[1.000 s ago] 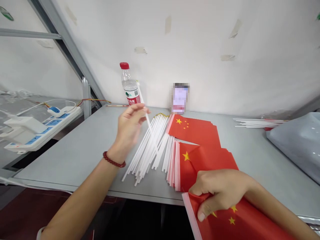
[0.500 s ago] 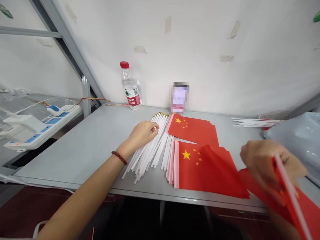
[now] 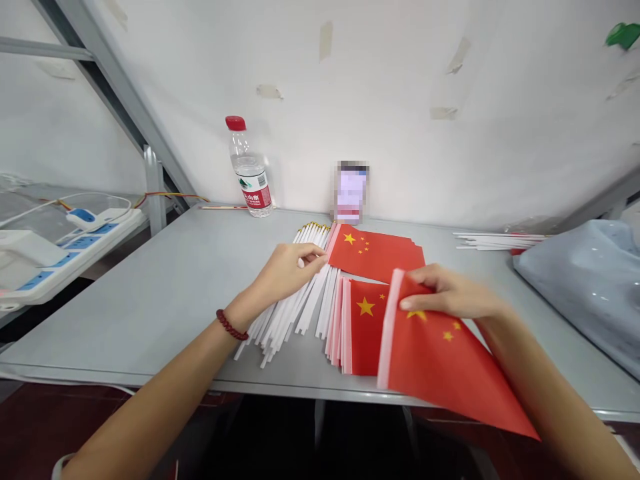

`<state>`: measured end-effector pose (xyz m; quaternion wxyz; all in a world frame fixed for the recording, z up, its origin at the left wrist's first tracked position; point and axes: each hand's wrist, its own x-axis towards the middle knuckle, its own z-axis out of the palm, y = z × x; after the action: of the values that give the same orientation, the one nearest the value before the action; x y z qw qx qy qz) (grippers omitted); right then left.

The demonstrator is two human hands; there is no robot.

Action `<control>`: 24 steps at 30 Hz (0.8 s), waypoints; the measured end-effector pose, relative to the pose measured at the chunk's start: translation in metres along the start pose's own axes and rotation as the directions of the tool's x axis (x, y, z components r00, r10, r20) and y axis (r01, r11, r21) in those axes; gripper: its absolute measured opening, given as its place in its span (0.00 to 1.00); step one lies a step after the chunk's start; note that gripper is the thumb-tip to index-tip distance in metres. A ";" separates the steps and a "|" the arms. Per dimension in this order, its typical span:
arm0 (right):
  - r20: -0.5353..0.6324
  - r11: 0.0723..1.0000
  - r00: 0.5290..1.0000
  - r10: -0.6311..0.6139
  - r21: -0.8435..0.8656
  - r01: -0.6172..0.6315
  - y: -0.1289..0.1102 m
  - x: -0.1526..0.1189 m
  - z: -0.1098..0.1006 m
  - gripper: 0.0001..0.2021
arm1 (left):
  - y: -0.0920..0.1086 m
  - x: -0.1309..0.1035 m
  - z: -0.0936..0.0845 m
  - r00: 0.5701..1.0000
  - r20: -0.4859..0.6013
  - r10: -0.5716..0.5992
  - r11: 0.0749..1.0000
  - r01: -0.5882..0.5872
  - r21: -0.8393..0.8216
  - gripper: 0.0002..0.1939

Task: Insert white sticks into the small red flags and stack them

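My left hand (image 3: 298, 268), with a dark red bead bracelet on its wrist, hovers over a fanned bunch of white sticks (image 3: 285, 333) with gold tips. Its fingers are closed together by the white edge of the upper stack of red flags (image 3: 385, 252); a small whitish spot shows between them, but what they hold is unclear. My right hand (image 3: 440, 290) grips a red flag (image 3: 445, 360) with yellow stars near its white sleeve, thumb on top. That flag hangs over part of the lower flag stack (image 3: 364, 343) and the table's front edge.
A water bottle (image 3: 253, 180) and a blurred phone (image 3: 351, 193) stand against the wall at the back of the grey table (image 3: 165, 287). More white sticks (image 3: 495, 241) and a pale plastic bag (image 3: 580, 287) lie at right. A power strip (image 3: 75, 257) is at left.
My right hand has swung left from the right edge, carrying the flag over the lower stack. My left hand's fingers have stretched rightward towards the upper stack's edge. The view has shifted slightly.
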<state>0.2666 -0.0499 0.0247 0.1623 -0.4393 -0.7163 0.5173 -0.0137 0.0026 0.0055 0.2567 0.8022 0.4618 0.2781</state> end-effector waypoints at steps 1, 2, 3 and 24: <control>0.052 1.000 0.999 -0.002 -0.016 0.003 0.001 0.009 0.007 0.18 | 0.005 -0.002 0.003 0.997 0.080 -0.022 0.986 0.035 -0.161 0.13; 0.077 0.999 0.997 -0.014 -0.029 0.016 0.002 0.016 0.014 0.19 | 0.011 -0.005 0.006 0.979 0.201 -0.020 0.951 0.081 -0.300 0.13; 0.078 0.999 0.996 -0.031 -0.031 0.033 0.003 0.022 0.021 0.19 | 0.017 -0.007 0.009 0.960 0.280 0.005 0.909 0.112 -0.401 0.12; -0.062 0.959 0.996 0.070 -0.271 -0.084 0.026 0.018 -0.013 0.09 | 0.012 -0.006 0.016 0.999 -0.010 -0.049 0.997 0.049 0.053 0.11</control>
<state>0.2773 -0.0256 0.0028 0.0983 -0.4983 -0.7587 0.4079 0.0020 -0.0108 0.0007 0.2399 0.7961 0.4896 0.2626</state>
